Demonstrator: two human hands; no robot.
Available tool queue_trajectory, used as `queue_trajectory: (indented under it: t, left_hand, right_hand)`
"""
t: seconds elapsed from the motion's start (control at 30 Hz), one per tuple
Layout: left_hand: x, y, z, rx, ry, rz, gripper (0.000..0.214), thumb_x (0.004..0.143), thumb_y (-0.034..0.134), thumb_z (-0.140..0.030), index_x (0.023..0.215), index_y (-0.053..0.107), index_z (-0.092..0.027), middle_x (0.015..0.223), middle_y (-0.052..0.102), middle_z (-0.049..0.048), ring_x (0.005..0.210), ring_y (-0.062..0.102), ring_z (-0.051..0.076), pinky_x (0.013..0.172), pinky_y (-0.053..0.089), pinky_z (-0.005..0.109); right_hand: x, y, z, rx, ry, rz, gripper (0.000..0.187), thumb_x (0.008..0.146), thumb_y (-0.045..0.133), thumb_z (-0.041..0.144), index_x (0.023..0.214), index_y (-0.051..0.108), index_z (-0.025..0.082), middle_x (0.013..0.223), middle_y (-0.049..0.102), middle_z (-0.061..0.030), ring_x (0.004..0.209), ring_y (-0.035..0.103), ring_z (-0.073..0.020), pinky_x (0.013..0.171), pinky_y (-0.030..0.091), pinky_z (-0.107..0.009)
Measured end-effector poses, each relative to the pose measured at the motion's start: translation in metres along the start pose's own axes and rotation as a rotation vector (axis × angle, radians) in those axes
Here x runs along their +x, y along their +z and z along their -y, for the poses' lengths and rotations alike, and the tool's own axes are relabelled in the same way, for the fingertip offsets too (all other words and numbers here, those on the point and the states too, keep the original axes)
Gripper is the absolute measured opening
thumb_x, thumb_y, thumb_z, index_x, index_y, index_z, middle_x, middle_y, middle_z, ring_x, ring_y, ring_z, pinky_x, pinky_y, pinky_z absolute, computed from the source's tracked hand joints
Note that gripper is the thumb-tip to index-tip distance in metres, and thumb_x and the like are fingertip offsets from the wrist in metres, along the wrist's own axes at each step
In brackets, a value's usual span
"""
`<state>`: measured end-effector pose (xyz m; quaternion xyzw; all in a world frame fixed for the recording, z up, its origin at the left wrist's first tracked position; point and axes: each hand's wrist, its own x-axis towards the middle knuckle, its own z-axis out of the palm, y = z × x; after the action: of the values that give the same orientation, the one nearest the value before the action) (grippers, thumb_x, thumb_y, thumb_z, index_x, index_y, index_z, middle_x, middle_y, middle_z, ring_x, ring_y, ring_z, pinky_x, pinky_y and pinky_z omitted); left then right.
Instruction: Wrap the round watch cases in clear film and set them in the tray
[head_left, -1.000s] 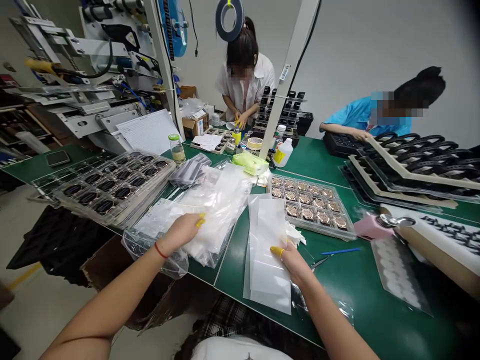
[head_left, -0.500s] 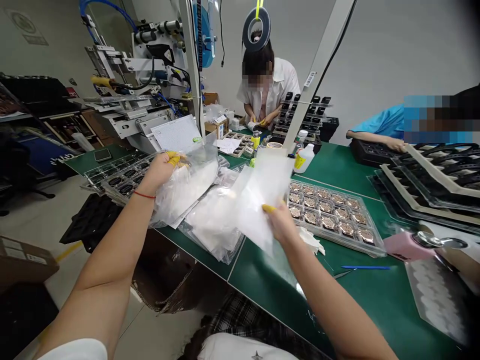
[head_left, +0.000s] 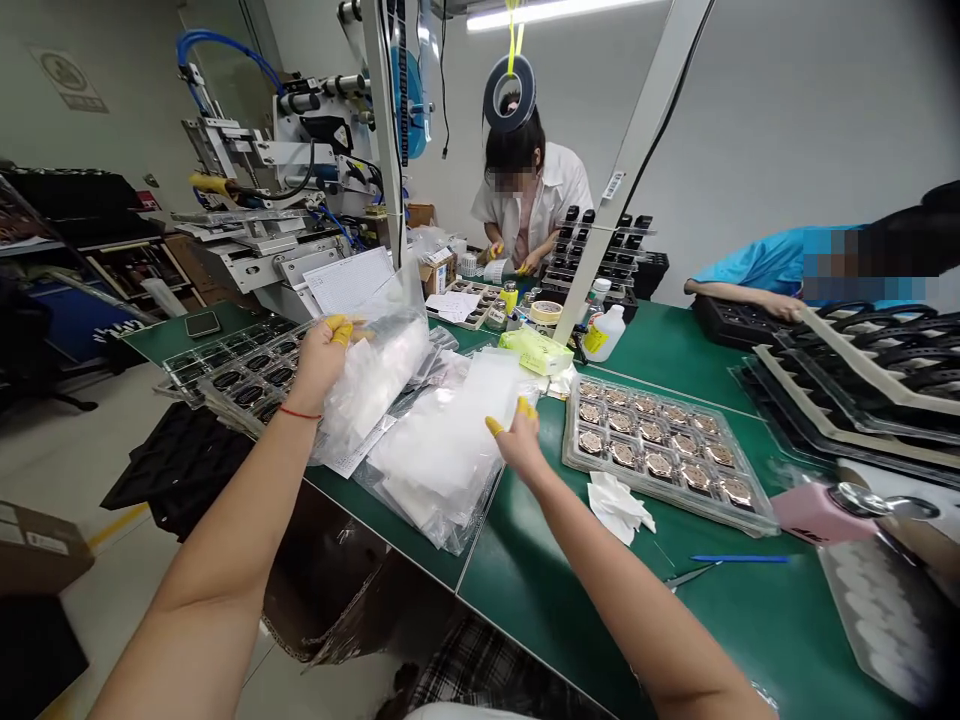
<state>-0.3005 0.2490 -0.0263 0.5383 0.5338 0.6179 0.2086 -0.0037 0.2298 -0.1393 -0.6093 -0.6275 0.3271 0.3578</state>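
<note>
My left hand (head_left: pixel 321 352), with yellow finger covers, is closed on the top of a clear plastic bag (head_left: pixel 382 375) that has white sheets inside. The bag is raised at a tilt over the left part of the bench. To its right lies a pile of white translucent sheets (head_left: pixel 442 435) on clear plastic. My right hand (head_left: pixel 520 437), also in yellow finger covers, is at the right edge of this pile. Its thumb and fingers are apart, and nothing shows between them.
A tray of round watch-like parts (head_left: pixel 761 515) lies right of the pile, with crumpled tissue (head_left: pixel 619 505), tweezers (head_left: pixel 694 575) and a pink bottle (head_left: pixel 814 512) nearby. A tissue pack (head_left: pixel 536 350) and white bottle (head_left: pixel 604 333) stand behind. Two co-workers sit across the bench.
My right hand has moved left and let go of the white sheet, which now lies on the pile. My left hand still grips the bag. The camera view has tilted up slightly.
</note>
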Motion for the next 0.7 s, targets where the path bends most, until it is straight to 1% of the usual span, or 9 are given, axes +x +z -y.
queue_trajectory:
  t: [0.07, 0.1, 0.13, 0.23, 0.33, 0.4, 0.5, 0.6, 0.7]
  left_hand:
    - [-0.012, 0.007, 0.015, -0.094, 0.014, -0.058, 0.031, 0.085, 0.050, -0.037, 0.099, 0.063, -0.013, 0.085, 0.073, 0.0086, 0.080, 0.068, 0.020, 0.080, 0.051, 0.032]
    - [-0.020, 0.012, 0.020, -0.140, 0.017, -0.084, 0.033, 0.085, 0.050, -0.040, 0.102, 0.062, -0.014, 0.088, 0.073, 0.0090, 0.082, 0.068, 0.020, 0.081, 0.051, 0.033]
    - [-0.029, 0.017, 0.025, -0.179, 0.014, -0.110, 0.036, 0.086, 0.048, -0.041, 0.106, 0.060, -0.014, 0.092, 0.072, 0.0096, 0.084, 0.068, 0.020, 0.082, 0.051, 0.033]
    - [-0.057, 0.032, 0.035, -0.227, -0.011, -0.238, 0.039, 0.089, 0.041, -0.043, 0.113, 0.056, -0.016, 0.103, 0.071, 0.0109, 0.094, 0.067, 0.020, 0.088, 0.051, 0.034]
    - [-0.080, 0.043, 0.042, -0.271, -0.032, -0.302, 0.039, 0.090, 0.039, -0.042, 0.118, 0.054, -0.019, 0.111, 0.068, 0.0104, 0.102, 0.065, 0.021, 0.093, 0.050, 0.036]
    - [-0.090, 0.046, 0.046, -0.289, -0.053, -0.313, 0.040, 0.091, 0.037, -0.042, 0.120, 0.052, -0.020, 0.113, 0.067, 0.0099, 0.104, 0.064, 0.021, 0.094, 0.049, 0.037]
    - [-0.097, 0.045, 0.054, -0.295, -0.080, -0.301, 0.037, 0.090, 0.039, -0.041, 0.117, 0.055, -0.019, 0.114, 0.067, 0.0097, 0.109, 0.062, 0.021, 0.097, 0.048, 0.036]
    - [-0.097, 0.040, 0.060, -0.293, -0.097, -0.320, 0.037, 0.090, 0.041, -0.041, 0.115, 0.056, -0.019, 0.113, 0.068, 0.0097, 0.109, 0.062, 0.021, 0.097, 0.048, 0.036]
    - [-0.096, 0.041, 0.065, -0.331, -0.083, -0.330, 0.037, 0.090, 0.041, -0.041, 0.116, 0.055, -0.019, 0.111, 0.069, 0.0096, 0.105, 0.064, 0.021, 0.097, 0.048, 0.037]
  right_hand:
    - [0.025, -0.018, 0.015, -0.305, -0.087, -0.089, 0.060, 0.083, 0.048, 0.038, 0.136, 0.034, 0.012, 0.145, 0.029, -0.0183, 0.133, 0.025, -0.0331, 0.108, 0.024, -0.046]
    - [0.042, -0.024, 0.024, -0.446, -0.151, -0.078, 0.053, 0.087, 0.044, 0.036, 0.134, 0.039, 0.012, 0.140, 0.037, -0.0176, 0.130, 0.032, -0.0319, 0.105, 0.028, -0.044]
    - [0.060, -0.027, 0.034, -0.518, -0.202, -0.041, 0.047, 0.088, 0.041, 0.033, 0.131, 0.044, 0.014, 0.134, 0.046, -0.0159, 0.125, 0.038, -0.0298, 0.102, 0.032, -0.041]
    - [0.115, -0.020, 0.062, -0.594, -0.262, 0.062, 0.036, 0.086, 0.048, 0.027, 0.119, 0.057, 0.015, 0.120, 0.059, -0.0146, 0.115, 0.048, -0.0283, 0.095, 0.038, -0.036]
    - [0.155, -0.002, 0.078, -0.642, -0.258, 0.074, 0.032, 0.083, 0.054, 0.022, 0.113, 0.060, 0.012, 0.118, 0.059, -0.0184, 0.116, 0.046, -0.0304, 0.093, 0.037, -0.039]
    - [0.173, 0.005, 0.079, -0.644, -0.242, 0.061, 0.032, 0.081, 0.057, 0.022, 0.110, 0.061, 0.011, 0.117, 0.059, -0.0203, 0.116, 0.045, -0.0309, 0.093, 0.036, -0.041]
    - [0.193, 0.000, 0.074, -0.619, -0.197, 0.062, 0.026, 0.077, 0.063, 0.023, 0.099, 0.066, 0.011, 0.105, 0.064, -0.0197, 0.106, 0.052, -0.0302, 0.088, 0.039, -0.040]
    - [0.207, -0.017, 0.070, -0.582, -0.174, 0.054, 0.018, 0.076, 0.061, 0.020, 0.091, 0.067, 0.011, 0.092, 0.067, -0.0157, 0.089, 0.059, -0.0262, 0.077, 0.044, -0.036]
    - [0.210, -0.043, 0.075, -0.537, -0.220, 0.012, 0.019, 0.080, 0.055, 0.021, 0.092, 0.065, 0.011, 0.090, 0.067, -0.0116, 0.079, 0.060, -0.0206, 0.068, 0.044, -0.030]
